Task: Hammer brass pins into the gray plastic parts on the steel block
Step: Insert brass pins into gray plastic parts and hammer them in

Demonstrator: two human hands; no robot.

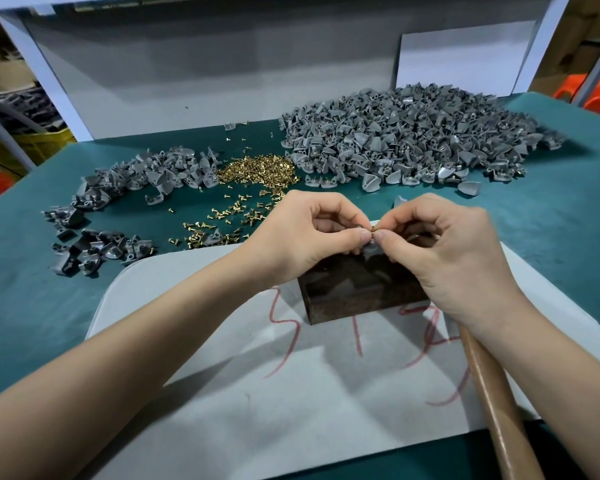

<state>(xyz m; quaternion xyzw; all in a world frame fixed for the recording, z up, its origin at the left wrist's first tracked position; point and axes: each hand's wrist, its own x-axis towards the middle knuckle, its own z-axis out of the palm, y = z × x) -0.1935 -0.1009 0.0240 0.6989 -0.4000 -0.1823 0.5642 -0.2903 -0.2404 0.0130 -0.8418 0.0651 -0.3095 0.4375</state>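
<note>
Hands are crowding over the steel block [347,296], the left hand [305,233] pinching a gray part [371,250], the right hand [444,251] a brass pin [373,231]. Beyond the block, loose pins [257,171] are lying.

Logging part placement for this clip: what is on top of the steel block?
On the steel block a gray plastic part rests, a brass pin pinched over it by the left hand and right hand. They hide most of the part.
</note>
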